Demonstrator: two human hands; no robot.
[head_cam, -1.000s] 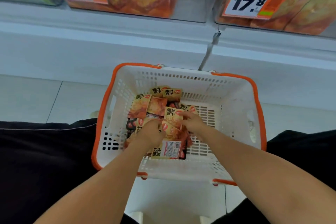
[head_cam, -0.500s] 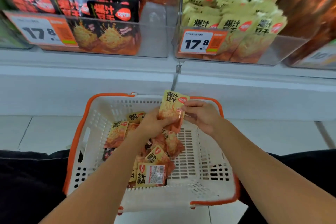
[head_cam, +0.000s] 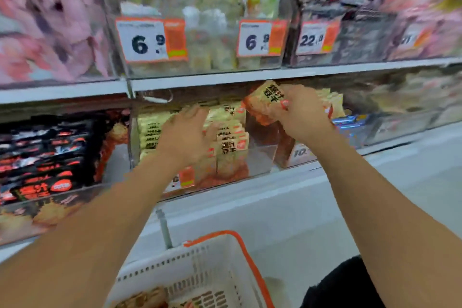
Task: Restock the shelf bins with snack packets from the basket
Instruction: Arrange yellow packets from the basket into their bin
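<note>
Right hand (head_cam: 301,112) — fingers curled round a small bunch of snack packets (head_cam: 266,104), yellow-and-orange with black print, held up just under the edge of the upper shelf, over the right end of the clear bin (head_cam: 260,157). How many are in the bunch cannot be told; one face shows, the rest blurs.

Left hand (head_cam: 186,132) — fingers spread and nearly straight, holding nothing, laid on or just over the yellow packets (head_cam: 231,132) already stacked in that bin (contact is hard to judge in the blur).

Step in hand: placing. The right side of the bin looks part empty, so the next move likely calls for lowering the bunch into that gap while the left hand steadies the standing rows.

Counts: two hands; one basket (head_cam: 225,270), white with orange rim, at the bottom of view with a few packets left inside, number unclear; stacked packets in the bin too smeared to count; three price tags readable above — 6.9, another beginning with 6, and 22.
</note>
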